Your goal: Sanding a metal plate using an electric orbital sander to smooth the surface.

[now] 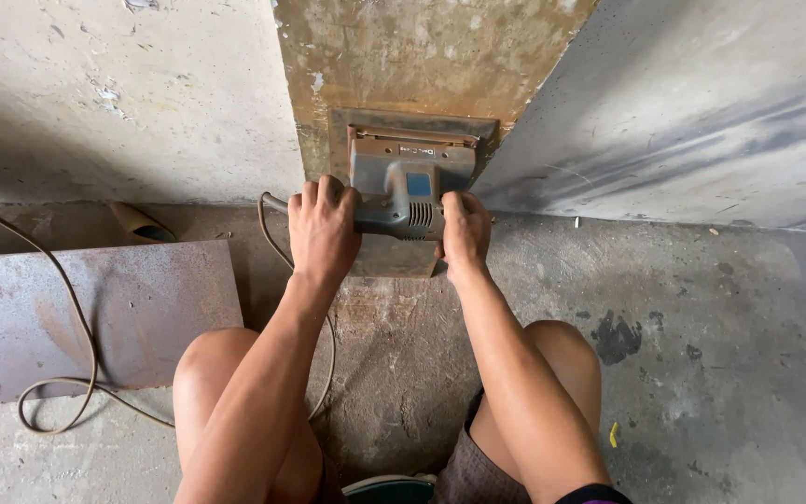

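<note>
Here: left hand [323, 224] clamped round rear grip of grey sander [405, 191]; right hand [465, 229] closed on its side; sander pad flat against rusty plate [422, 56].

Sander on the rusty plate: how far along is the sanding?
Done: nothing on the rusty upright plate looks clean yet. In hand: left hand and right hand press the grey sander against its lower end. Left: the brown surface above, and the second plate on the floor.
</note>
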